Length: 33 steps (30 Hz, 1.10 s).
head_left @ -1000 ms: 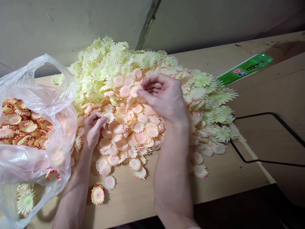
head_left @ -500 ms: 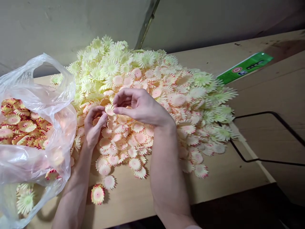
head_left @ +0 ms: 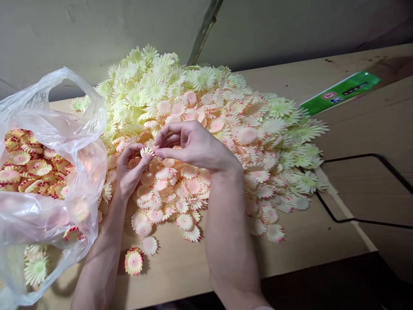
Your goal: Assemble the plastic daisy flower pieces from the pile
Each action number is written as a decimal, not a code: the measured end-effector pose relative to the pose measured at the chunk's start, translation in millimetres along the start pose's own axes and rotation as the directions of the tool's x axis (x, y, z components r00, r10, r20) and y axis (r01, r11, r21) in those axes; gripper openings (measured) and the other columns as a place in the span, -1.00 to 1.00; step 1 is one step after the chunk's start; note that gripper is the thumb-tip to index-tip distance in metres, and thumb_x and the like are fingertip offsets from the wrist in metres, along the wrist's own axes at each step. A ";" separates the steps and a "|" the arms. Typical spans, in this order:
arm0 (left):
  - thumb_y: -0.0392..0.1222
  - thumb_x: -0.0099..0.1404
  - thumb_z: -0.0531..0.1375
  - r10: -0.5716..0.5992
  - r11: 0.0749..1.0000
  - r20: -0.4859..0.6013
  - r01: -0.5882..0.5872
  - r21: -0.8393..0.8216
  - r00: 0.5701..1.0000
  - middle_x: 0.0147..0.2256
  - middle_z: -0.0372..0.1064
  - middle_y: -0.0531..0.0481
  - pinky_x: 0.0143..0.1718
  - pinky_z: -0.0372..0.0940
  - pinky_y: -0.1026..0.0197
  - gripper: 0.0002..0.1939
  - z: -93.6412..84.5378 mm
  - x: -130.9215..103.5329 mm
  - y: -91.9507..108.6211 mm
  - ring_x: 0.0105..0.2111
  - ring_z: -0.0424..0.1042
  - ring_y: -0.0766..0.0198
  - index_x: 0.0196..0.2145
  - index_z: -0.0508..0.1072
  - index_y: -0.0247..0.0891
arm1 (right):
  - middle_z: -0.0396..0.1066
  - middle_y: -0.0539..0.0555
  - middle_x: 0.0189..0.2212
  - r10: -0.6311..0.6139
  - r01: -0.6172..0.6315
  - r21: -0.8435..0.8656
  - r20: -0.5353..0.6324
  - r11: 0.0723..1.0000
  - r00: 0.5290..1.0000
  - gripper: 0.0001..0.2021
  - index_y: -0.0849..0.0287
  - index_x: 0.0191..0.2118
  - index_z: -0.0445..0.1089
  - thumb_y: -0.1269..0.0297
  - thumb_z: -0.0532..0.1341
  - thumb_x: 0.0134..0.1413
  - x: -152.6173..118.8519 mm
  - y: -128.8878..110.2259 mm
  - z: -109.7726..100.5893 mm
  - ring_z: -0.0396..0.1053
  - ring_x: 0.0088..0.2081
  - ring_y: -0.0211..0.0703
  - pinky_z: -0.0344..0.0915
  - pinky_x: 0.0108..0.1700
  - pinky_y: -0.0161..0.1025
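Left hand [head_left: 130, 172] pinches flower [head_left: 146, 151] at its 1 o'clock; right hand [head_left: 196, 148] is at flower's 3 o'clock edge, fingertips near together, can't tell if gripping.

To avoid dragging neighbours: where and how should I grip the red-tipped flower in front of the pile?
Pinch the red-tipped flower by its petal rim, coming from the near right. It seems to lie face up, so the rim should suit; the left forearm is on its left and a pale flower sits close at its far right.
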<state>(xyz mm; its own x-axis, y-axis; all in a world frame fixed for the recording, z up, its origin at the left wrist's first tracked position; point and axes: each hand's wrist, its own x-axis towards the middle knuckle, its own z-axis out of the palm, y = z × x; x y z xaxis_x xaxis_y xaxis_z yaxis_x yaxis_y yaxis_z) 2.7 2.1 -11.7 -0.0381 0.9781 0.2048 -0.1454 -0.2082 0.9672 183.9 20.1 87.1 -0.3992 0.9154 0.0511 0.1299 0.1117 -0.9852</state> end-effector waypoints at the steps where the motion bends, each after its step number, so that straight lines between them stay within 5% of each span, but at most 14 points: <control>1: 0.06 0.13 0.47 0.003 1.000 -0.002 -0.003 0.010 1.000 -0.28 0.44 0.02 -0.36 0.34 0.31 -0.63 0.2 0.3 0.6 -0.38 0.41 0.35 -0.21 0.53 -0.17 | 0.54 0.04 -0.39 0.004 -0.004 -0.002 0.004 1.000 1.000 -0.83 0.22 -0.35 0.46 0.37 0.44 -0.08 0.2 -0.2 -0.5 0.54 -0.30 -0.16 0.48 -0.24 -0.23; 15: -0.02 0.10 0.50 0.112 0.994 0.017 -0.112 0.011 0.994 -0.25 0.44 0.04 -0.12 0.35 0.25 -0.61 1.6 2.9 3.4 -0.26 0.43 0.32 -0.17 0.51 -0.15 | 0.50 0.02 -0.46 0.008 -0.008 0.000 0.031 1.000 0.999 -0.73 0.20 -0.41 0.44 0.25 0.51 -0.16 -0.6 -5.1 -4.2 0.54 -0.35 -0.15 0.52 -0.29 -0.24; 23: 0.03 0.21 0.42 -0.027 0.999 0.052 0.025 0.025 0.998 -0.37 0.43 0.03 -0.40 0.29 0.30 -0.72 2.0 -0.1 5.6 -0.45 0.36 0.38 -0.31 0.56 -0.22 | 0.52 0.03 -0.44 0.043 -0.043 -0.035 -0.010 0.998 0.999 -0.75 0.21 -0.41 0.43 0.30 0.50 -0.16 1.7 -0.3 -2.1 0.55 -0.34 -0.15 0.49 -0.32 -0.27; 33: 0.05 0.19 0.43 -0.026 0.999 0.029 0.025 0.037 0.999 -0.36 0.50 -0.01 -0.40 0.32 0.28 -0.73 1.5 0.2 4.8 -0.42 0.43 0.32 -0.30 0.62 -0.20 | 0.53 0.03 -0.46 0.066 -0.066 -0.009 0.002 0.998 0.998 -0.77 0.18 -0.42 0.46 0.31 0.50 -0.16 1.0 -0.5 -2.2 0.54 -0.35 -0.14 0.49 -0.32 -0.24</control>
<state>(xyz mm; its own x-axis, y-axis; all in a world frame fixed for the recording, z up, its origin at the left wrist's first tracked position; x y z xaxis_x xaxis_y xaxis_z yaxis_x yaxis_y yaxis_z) 3.4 1.4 -6.8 -0.0052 0.9829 0.1842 -0.1094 -0.1836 0.9769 185.4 21.8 88.0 -0.3914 0.9201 -0.0140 0.1638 0.0547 -0.9850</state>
